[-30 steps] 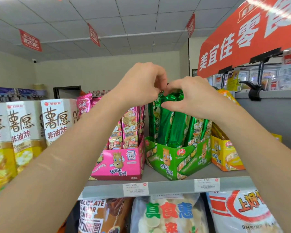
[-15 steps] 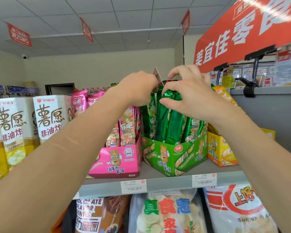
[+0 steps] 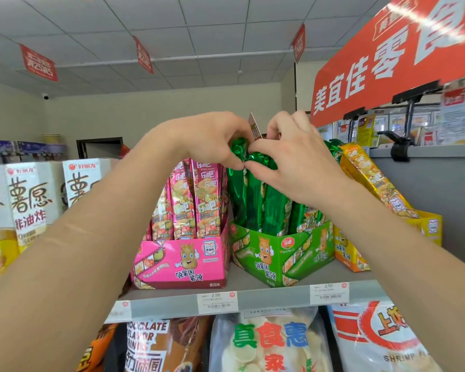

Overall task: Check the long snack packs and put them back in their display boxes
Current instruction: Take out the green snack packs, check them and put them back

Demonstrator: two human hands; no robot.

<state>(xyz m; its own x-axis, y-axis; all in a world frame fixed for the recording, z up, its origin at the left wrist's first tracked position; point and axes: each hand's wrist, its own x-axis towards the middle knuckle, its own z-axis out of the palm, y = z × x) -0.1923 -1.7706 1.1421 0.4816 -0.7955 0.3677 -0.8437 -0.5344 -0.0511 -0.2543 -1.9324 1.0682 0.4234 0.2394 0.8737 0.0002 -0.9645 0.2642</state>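
Three display boxes stand on the top shelf: a pink box [image 3: 183,261], a green box [image 3: 277,253] and a yellow box [image 3: 349,253]. Long green snack packs [image 3: 255,205] stand upright in the green box. My left hand [image 3: 212,138] and my right hand [image 3: 298,162] meet above them, each pinching the crinkled tops of the green packs. A small card-like flap [image 3: 255,128] sticks up between my hands. Pink packs [image 3: 196,194] fill the pink box. A yellow pack [image 3: 373,178] leans back in the yellow box.
White chip cartons [image 3: 30,205] stand to the left on the same shelf. Price tags [image 3: 217,302] line the grey shelf edge [image 3: 274,296]. Large snack bags [image 3: 271,342] hang below. A red sign [image 3: 397,57] and a black clip holder [image 3: 400,146] are at the upper right.
My hands stayed at the tops of the green packs; the left hand moved closer to the right. The flap between them came into view half a second ago and still sticks up.
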